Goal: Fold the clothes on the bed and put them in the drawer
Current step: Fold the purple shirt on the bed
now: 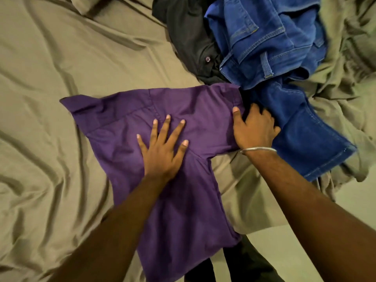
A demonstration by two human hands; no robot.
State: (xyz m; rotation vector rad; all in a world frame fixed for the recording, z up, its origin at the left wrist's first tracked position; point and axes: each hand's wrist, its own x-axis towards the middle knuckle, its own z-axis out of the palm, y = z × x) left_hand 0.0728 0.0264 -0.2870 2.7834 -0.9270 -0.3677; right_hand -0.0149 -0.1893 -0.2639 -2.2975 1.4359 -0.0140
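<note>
A purple shirt (183, 200) lies spread on the olive bed sheet (50, 68), its body running toward the near edge and its sleeves out to either side. My left hand (162, 147) lies flat on the middle of the shirt with fingers spread. At the shirt's right sleeve end my right hand (254, 129), with a metal bangle at the wrist, grips the cloth: the thumb lies on top and the fingers curl under the edge. Blue jeans (274, 58) lie crumpled just right of that hand. A black shirt (189, 37) lies behind them.
The bed's near edge runs under my right forearm, with pale floor (284, 251) beyond it. Rumpled olive bedding (350, 47) bunches at the right. A pillow corner (91, 5) shows at the top left.
</note>
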